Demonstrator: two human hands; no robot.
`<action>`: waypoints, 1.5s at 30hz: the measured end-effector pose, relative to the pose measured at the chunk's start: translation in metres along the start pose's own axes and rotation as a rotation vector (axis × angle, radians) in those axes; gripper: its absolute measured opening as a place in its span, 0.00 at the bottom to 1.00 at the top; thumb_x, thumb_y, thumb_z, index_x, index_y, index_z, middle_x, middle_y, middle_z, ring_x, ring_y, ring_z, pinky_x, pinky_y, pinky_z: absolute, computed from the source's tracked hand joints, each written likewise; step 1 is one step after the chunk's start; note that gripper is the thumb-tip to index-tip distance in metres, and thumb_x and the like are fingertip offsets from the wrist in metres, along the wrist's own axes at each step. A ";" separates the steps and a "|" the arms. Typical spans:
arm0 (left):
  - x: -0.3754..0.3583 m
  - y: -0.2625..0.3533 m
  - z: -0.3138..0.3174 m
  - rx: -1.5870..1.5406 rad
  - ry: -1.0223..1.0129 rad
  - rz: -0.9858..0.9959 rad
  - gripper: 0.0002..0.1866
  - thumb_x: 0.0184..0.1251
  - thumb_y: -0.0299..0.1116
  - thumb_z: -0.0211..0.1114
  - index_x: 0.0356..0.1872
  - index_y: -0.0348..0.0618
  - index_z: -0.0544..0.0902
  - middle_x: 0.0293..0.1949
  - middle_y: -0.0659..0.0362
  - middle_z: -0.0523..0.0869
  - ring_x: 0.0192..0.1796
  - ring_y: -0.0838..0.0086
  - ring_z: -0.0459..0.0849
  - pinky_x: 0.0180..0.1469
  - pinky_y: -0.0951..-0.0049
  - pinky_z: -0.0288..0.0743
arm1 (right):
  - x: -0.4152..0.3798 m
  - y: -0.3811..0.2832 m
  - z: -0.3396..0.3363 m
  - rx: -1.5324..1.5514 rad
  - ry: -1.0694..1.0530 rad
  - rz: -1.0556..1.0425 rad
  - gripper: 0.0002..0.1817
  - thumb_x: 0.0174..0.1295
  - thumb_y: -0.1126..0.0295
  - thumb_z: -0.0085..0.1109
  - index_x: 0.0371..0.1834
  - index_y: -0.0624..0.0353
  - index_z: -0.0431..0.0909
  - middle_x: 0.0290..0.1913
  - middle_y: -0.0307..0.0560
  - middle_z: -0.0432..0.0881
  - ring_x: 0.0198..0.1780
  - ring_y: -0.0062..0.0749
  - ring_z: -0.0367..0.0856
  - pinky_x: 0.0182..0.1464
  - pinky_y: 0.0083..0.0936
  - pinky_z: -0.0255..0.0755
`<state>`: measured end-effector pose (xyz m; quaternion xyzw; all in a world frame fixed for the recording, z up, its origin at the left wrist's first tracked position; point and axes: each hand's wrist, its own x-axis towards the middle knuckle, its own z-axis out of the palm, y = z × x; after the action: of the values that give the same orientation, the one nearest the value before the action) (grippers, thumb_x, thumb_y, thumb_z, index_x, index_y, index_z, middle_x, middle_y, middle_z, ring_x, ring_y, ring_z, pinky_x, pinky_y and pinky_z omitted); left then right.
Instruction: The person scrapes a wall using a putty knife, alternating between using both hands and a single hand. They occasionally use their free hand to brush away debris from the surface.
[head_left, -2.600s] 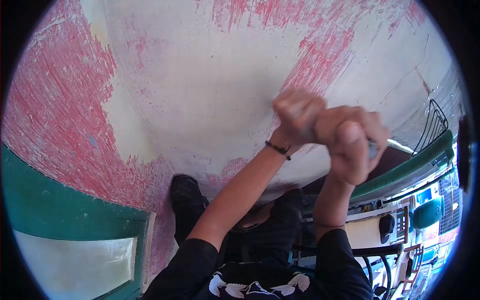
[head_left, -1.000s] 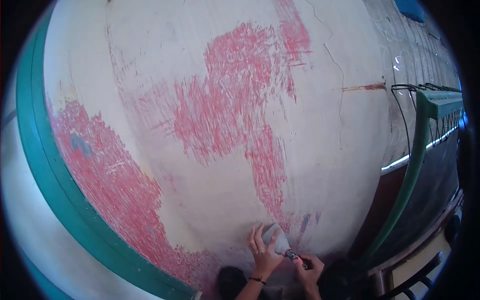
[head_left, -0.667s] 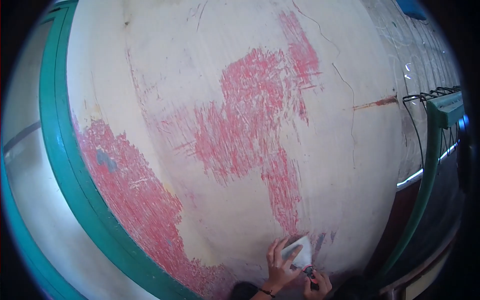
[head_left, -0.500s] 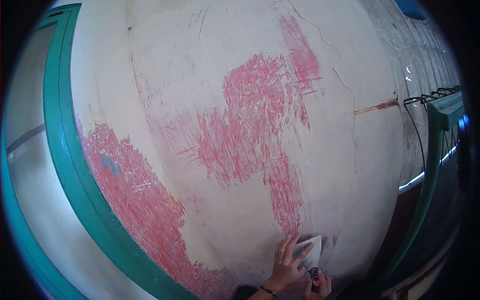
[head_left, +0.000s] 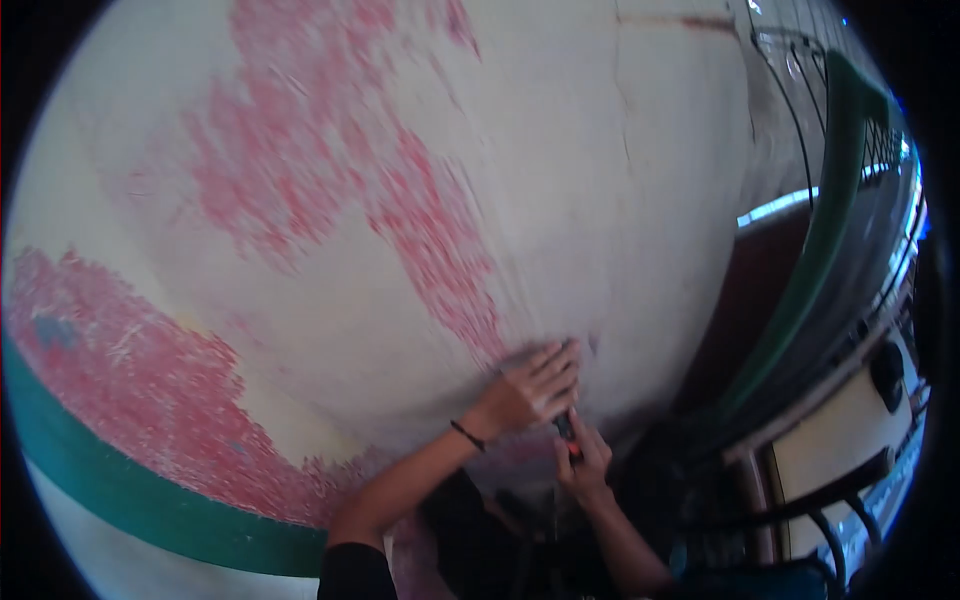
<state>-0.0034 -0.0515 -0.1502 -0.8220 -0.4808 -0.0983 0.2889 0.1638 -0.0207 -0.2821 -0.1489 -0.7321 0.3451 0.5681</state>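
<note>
My right hand is wrapped around the black-and-red handle of a paint scraper low on the wall. Its blade is mostly hidden now under my left hand, which lies with fingers stretched out and pointing up and to the right. A dark band circles my left wrist. Both hands are at the pale painted wall, just below the lower end of a scraped strip where pink-red shows.
A larger bare red patch spreads at the lower left, beside a green frame. To the right are a green metal post with wire mesh and a dark wall edge. Dark chair-like rails stand at the lower right.
My view has tipped down and to the right, so the wall appears shifted up and left. My left hand has moved over the scraper blade, covering it; my right hand keeps the handle.
</note>
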 end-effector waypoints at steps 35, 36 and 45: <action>-0.001 -0.032 -0.017 -0.189 0.232 -0.073 0.13 0.51 0.39 0.69 0.36 0.43 0.89 0.46 0.60 0.90 0.61 0.61 0.87 0.65 0.53 0.82 | 0.041 -0.050 0.008 0.131 -0.035 0.110 0.30 0.58 0.80 0.66 0.67 0.73 0.76 0.36 0.61 0.88 0.32 0.37 0.90 0.38 0.25 0.80; -0.014 -0.022 -0.002 -0.213 0.194 -0.079 0.13 0.52 0.38 0.69 0.37 0.43 0.89 0.46 0.60 0.90 0.61 0.61 0.87 0.65 0.54 0.82 | 0.023 -0.042 0.014 0.144 -0.016 0.122 0.30 0.58 0.81 0.65 0.67 0.73 0.76 0.35 0.60 0.87 0.31 0.37 0.89 0.38 0.25 0.80; -0.014 -0.014 0.002 -0.099 0.197 -0.085 0.09 0.51 0.29 0.70 0.35 0.41 0.89 0.49 0.59 0.90 0.61 0.63 0.86 0.67 0.62 0.81 | 0.015 -0.024 0.017 0.108 -0.042 0.121 0.28 0.59 0.80 0.65 0.65 0.76 0.77 0.36 0.57 0.89 0.34 0.27 0.89 0.40 0.20 0.79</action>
<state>-0.0229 -0.0551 -0.1522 -0.8005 -0.4791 -0.2143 0.2893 0.1473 -0.0347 -0.2567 -0.1548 -0.7138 0.4210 0.5378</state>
